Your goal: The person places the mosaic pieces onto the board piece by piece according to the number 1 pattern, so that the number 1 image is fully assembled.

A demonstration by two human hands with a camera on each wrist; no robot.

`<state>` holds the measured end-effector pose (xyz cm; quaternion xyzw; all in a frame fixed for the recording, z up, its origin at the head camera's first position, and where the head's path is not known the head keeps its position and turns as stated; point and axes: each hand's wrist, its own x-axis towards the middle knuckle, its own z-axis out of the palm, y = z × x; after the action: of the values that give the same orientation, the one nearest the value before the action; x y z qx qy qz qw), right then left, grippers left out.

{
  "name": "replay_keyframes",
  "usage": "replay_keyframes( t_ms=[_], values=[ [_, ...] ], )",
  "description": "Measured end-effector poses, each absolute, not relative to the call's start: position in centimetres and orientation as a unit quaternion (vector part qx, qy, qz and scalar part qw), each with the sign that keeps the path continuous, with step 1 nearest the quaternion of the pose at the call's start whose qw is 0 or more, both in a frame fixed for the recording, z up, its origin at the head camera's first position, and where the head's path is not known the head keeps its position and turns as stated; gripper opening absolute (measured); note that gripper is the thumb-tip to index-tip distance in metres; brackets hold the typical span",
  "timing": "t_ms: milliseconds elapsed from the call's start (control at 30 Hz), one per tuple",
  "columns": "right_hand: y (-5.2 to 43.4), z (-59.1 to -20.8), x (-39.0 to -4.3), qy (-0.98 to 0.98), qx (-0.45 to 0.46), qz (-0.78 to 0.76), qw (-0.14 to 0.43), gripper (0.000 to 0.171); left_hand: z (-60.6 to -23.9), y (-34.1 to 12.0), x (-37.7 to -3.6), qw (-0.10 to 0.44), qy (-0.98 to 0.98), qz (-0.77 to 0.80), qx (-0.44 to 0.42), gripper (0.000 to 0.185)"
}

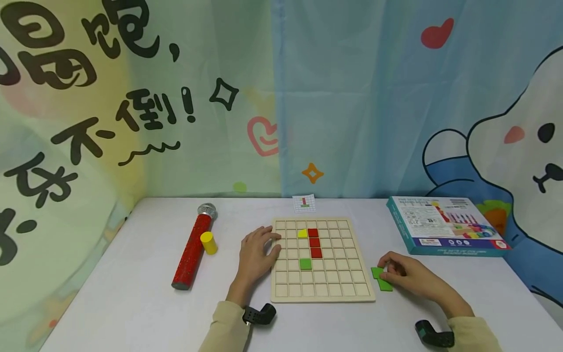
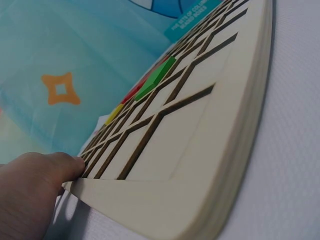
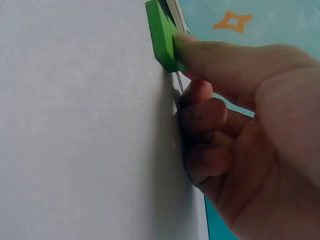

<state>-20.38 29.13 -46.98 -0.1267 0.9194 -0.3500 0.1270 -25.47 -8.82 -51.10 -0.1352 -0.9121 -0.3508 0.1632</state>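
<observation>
A wooden grid board (image 1: 323, 292) lies flat on the white table. In its cells sit a column of three red tiles (image 1: 314, 243), a yellow tile (image 1: 302, 233) and a green tile (image 1: 305, 264). My left hand (image 1: 263, 246) rests on the board's left edge with the fingers spread; in the left wrist view the left hand (image 2: 40, 195) touches the board's edge (image 2: 165, 200). Just right of the board, my right hand (image 1: 391, 270) pinches a flat green piece (image 1: 380, 279) lying on the table. Up close, the right hand (image 3: 182, 70) has its thumb on that green piece (image 3: 161, 35), the other fingers curled.
A red microphone (image 1: 192, 249) lies at the left with a yellow cylinder (image 1: 208, 242) beside it. A small pattern card (image 1: 304, 203) lies behind the board. A teal game box (image 1: 444, 226) sits at the back right. Printed curtains hang close behind the table.
</observation>
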Motion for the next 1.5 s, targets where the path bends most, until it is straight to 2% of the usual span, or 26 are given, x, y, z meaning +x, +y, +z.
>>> replay_keyframes(
  t_ms=[233,667,1500],
  values=[
    [29.4,-47.4,-20.3,0.924,-0.138,-0.343,0.099,0.025,-51.1,-8.8,-25.4,0.157,-0.913,-0.351,-0.135,0.021],
    [29.7,-47.3,-20.4,0.885,-0.166,-0.418,0.120,0.026,-51.1,-9.1,-25.6,0.157,-0.913,-0.353,-0.132,0.022],
    [27.6,-47.9,-21.1,0.882,-0.137,-0.442,0.083,0.023,-51.3,-9.0,-25.6,0.163,-0.910,-0.356,-0.139,0.021]
  ],
)
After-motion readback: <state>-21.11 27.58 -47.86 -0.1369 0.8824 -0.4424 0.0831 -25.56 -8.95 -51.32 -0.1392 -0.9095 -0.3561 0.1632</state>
